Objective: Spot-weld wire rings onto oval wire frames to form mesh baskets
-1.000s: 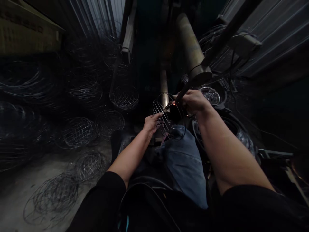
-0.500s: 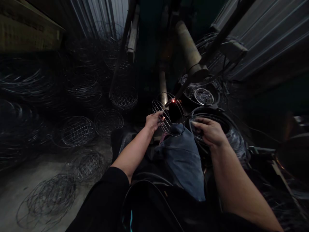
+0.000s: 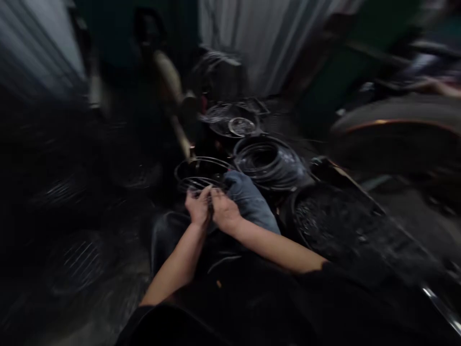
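Wire basket frame (image 3: 201,177) now lies flatter above the knee (image 3: 248,202), clear of the welding rod. Right hand (image 3: 224,211) has joined left hand (image 3: 197,207) at its 6 o'clock rim; both pinch the wires. Ring coils (image 3: 268,161) sit at 2 o'clock.

Left hand (image 3: 197,207), right hand (image 3: 224,211) pinch wire grille (image 3: 201,177) over knee; blurred.

The room is dim and the view blurred. Pale corrugated metal sheeting (image 3: 252,43) forms the far wall, and more of it (image 3: 32,53) rises at the left. A grey concrete floor (image 3: 108,298) shows at the lower left. Dark green panelling (image 3: 324,86) stands at the right.
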Demonstrator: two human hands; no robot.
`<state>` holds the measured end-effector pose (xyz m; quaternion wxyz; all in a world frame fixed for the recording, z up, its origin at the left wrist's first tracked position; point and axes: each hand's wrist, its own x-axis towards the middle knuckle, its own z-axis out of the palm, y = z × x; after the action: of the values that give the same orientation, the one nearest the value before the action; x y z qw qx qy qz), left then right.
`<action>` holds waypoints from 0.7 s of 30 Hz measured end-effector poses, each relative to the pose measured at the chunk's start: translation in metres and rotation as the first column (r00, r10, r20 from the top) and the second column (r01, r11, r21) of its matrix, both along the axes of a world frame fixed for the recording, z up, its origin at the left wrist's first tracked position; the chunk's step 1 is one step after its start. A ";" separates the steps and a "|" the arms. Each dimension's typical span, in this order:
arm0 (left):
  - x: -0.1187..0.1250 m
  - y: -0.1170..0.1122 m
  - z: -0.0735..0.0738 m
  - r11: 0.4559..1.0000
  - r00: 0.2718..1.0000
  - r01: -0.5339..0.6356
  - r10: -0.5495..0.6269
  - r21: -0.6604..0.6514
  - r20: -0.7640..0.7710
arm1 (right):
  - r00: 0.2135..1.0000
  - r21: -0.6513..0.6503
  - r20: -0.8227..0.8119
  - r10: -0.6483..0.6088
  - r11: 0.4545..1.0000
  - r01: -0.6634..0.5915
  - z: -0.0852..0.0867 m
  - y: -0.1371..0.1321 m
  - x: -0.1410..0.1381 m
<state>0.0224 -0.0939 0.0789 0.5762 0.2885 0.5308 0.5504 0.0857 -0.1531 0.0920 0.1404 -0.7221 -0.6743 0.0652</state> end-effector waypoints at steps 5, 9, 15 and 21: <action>0.006 -0.030 0.051 0.944 0.946 0.322 -0.323 0.070 0.004 | 0.981 0.097 0.158 -0.112 0.990 0.098 0.041 -0.003 0.027; 0.002 -0.074 0.094 0.763 0.814 0.580 -0.551 0.286 -0.181 | 0.935 0.154 0.122 -0.334 0.937 0.314 0.083 -0.027 0.071; -0.028 -0.099 0.104 0.516 0.599 0.800 -0.659 0.306 -0.455 | 0.714 0.383 0.020 -0.699 0.665 0.641 0.116 -0.115 0.175; -0.041 -0.075 0.080 0.900 0.828 0.431 -0.365 0.066 -0.427 | 0.227 0.184 -0.019 -0.974 0.220 0.958 0.103 -0.245 0.294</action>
<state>-0.0188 -0.1692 0.1586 0.5312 0.5454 0.5203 0.3868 0.3793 -0.3984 0.1946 0.1727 -0.9728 -0.0903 -0.1249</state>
